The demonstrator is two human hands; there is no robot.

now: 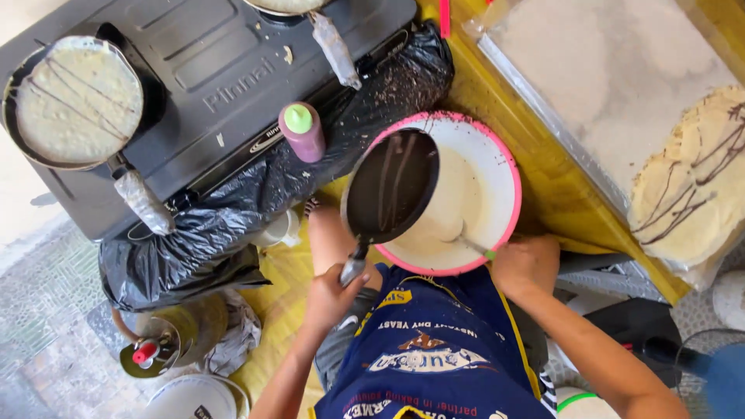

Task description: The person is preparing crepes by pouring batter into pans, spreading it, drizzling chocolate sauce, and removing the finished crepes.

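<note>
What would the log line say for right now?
left hand: holds pan over bowl | right hand: holds ladle in batter

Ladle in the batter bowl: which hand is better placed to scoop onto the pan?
Right. The right hand already grips the ladle lying in the batter of the bowl. The left hand is busy holding the dark pan over it.
</note>
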